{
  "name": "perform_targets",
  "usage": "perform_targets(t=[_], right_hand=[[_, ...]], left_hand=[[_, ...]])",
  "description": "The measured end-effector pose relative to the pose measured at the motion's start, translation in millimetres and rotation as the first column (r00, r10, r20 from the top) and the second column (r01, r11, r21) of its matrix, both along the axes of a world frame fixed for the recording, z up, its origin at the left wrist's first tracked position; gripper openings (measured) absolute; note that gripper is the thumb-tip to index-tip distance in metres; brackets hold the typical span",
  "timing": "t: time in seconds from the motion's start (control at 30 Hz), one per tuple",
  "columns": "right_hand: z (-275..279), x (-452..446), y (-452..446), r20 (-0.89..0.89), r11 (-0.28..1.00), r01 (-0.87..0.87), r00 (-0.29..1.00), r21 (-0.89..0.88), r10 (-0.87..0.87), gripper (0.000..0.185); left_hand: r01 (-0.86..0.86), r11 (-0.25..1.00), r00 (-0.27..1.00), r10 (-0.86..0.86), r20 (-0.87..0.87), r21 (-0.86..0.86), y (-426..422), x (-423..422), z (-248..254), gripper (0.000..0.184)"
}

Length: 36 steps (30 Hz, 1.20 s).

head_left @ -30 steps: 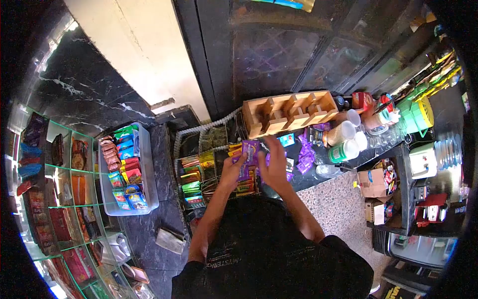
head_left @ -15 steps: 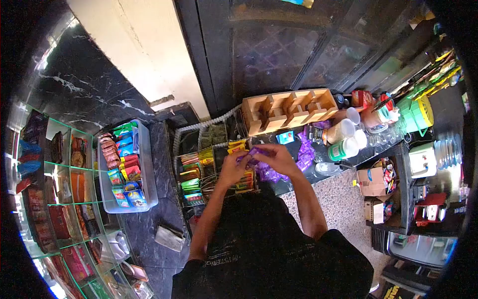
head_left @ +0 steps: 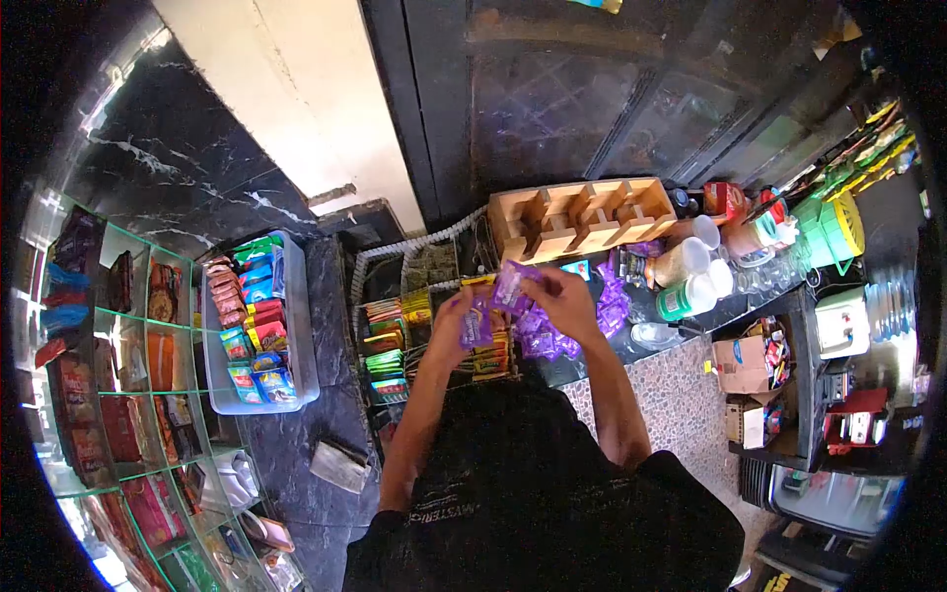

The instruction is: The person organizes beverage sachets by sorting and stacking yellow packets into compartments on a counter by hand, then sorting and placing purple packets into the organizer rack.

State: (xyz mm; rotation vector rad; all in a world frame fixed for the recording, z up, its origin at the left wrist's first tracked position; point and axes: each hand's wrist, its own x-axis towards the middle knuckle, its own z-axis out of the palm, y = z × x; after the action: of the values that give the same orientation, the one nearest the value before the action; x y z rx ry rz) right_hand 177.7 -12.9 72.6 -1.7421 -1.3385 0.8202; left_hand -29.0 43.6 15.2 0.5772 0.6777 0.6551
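Sachets, purple ones, are in both hands in the head view. The left hand (head_left: 449,328) is clamped on one sachet (head_left: 475,327), which lies flat against its fingers; the right hand (head_left: 565,299) pinches a second sachet (head_left: 510,287) by its edge, at about one o'clock from the first. The hands are close together, but whether their fingers touch I cannot tell. From three to four o'clock of the hands, a purple heap (head_left: 548,338) lies on the counter; coloured packets (head_left: 385,364) stand in rows near nine, and a wood rack (head_left: 577,240) sits near one. The step in hand looks like gathering single sachets and lining them up. The next move seems to call for a steady left hold and a light right pinch, edges matched, as slick wrappers could slide.
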Motion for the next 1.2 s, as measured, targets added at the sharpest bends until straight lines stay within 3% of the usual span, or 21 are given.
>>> perform_targets(t=[0.07, 0.13, 0.2, 0.27, 0.3, 0.37, 0.43, 0.47, 0.53, 0.6, 0.67, 0.7, 0.73, 0.8, 0.87, 1.0, 1.07, 1.1, 1.2], right_hand=[[-9, 2, 0, -0.079, 1.000, 0.017, 0.997, 0.011, -0.016, 0.019], [-14, -3, -3, -0.352, 0.995, 0.076, 0.935, 0.072, -0.046, 0.022], [-17, -15, -4, -0.433, 0.993, 0.089, 0.900, 0.081, -0.045, 0.023], [-19, -18, -6, -0.511, 0.991, 0.097, 0.859, 0.090, -0.038, 0.025], [-21, -17, -6, -0.464, 0.997, 0.068, 0.885, 0.048, -0.038, 0.023], [-25, -15, -7, -0.415, 0.999, 0.040, 0.909, 0.006, -0.034, 0.020], [-31, -16, -9, -0.590, 0.975, 0.221, 0.784, -0.027, -0.194, 0.016], [-29, -16, -9, -0.589, 0.975, 0.221, 0.785, -0.026, -0.193, 0.016], [-26, -14, -10, -0.860, 0.867, 0.489, 0.399, -0.094, -0.319, 0.017], [-17, -11, -11, -0.816, 0.855, 0.515, 0.471, -0.054, -0.335, 0.022], [-4, -15, -13, -0.635, 0.931, 0.336, 0.752, 0.141, -0.175, 0.025], [5, -23, -11, -0.498, 0.959, 0.256, 0.851, 0.118, -0.166, 0.025], [0, -23, -12, -0.498, 0.958, 0.261, 0.850, 0.119, -0.170, 0.025], [-21, -20, -12, -0.347, 0.995, 0.100, 0.933, -0.004, -0.095, 0.026], [-27, -16, -10, -0.381, 0.994, 0.110, 0.919, -0.014, -0.107, 0.027], [-18, -20, -7, -0.512, 0.969, 0.221, 0.849, 0.112, -0.135, 0.024], [-16, -23, -8, -0.327, 0.978, 0.092, 0.945, 0.188, -0.026, 0.024], [-11, -25, -10, -0.221, 0.995, 0.046, 0.975, 0.094, -0.024, 0.025], [-12, -40, -9, -0.062, 0.990, 0.009, 0.998, 0.141, 0.000, 0.024]], left_hand=[[-0.108, 0.994, 0.985, 0.111, 0.129, -0.035, 6, 0, -13, 0.047], [-0.107, 0.993, 0.983, 0.113, 0.147, -0.044, 5, 2, -16, 0.043], [-0.108, 0.993, 0.980, 0.115, 0.164, -0.053, 1, 5, -10, 0.039], [-0.098, 0.995, 0.995, 0.099, -0.031, 0.014, -5, 7, -6, 0.028], [-0.100, 0.995, 0.995, 0.100, -0.030, 0.016, -5, 8, -9, 0.028], [-0.043, 0.980, 0.986, 0.073, -0.148, 0.196, -4, 10, -12, 0.018], [-0.038, 0.974, 0.987, 0.072, -0.146, 0.222, -4, 12, -9, 0.016], [-0.035, 0.969, 0.987, 0.071, -0.143, 0.245, -5, 12, -5, 0.015], [-0.049, 0.974, 0.985, 0.084, -0.150, 0.219, -7, 9, 3, 0.016], [-0.065, 0.979, 0.983, 0.096, -0.156, 0.195, -5, 8, 2, 0.016], [-0.095, 0.977, 0.976, 0.129, -0.176, 0.190, -4, 7, -6, 0.019], [-0.091, 0.978, 0.976, 0.125, -0.178, 0.188, -5, 7, -9, 0.019], [-0.041, 0.963, 0.975, 0.097, -0.198, 0.268, -5, 8, -11, 0.021], [0.009, 0.937, 0.974, 0.071, -0.217, 0.348, -3, 11, -16, 0.024], [-0.043, 0.996, 0.999, 0.044, -0.012, 0.083, -2, 10, -21, 0.036], [0.021, 0.999, 0.986, -0.025, 0.163, 0.025, 5, -1, -29, 0.052], [0.009, 1.000, 0.979, -0.004, 0.202, -0.024, 4, 3, -25, 0.058], [-0.021, 0.995, 0.989, 0.035, 0.145, -0.095, 1, 6, -19, 0.057], [0.058, 0.993, 0.980, -0.037, 0.198, -0.100, -1, 7, -15, 0.056]])
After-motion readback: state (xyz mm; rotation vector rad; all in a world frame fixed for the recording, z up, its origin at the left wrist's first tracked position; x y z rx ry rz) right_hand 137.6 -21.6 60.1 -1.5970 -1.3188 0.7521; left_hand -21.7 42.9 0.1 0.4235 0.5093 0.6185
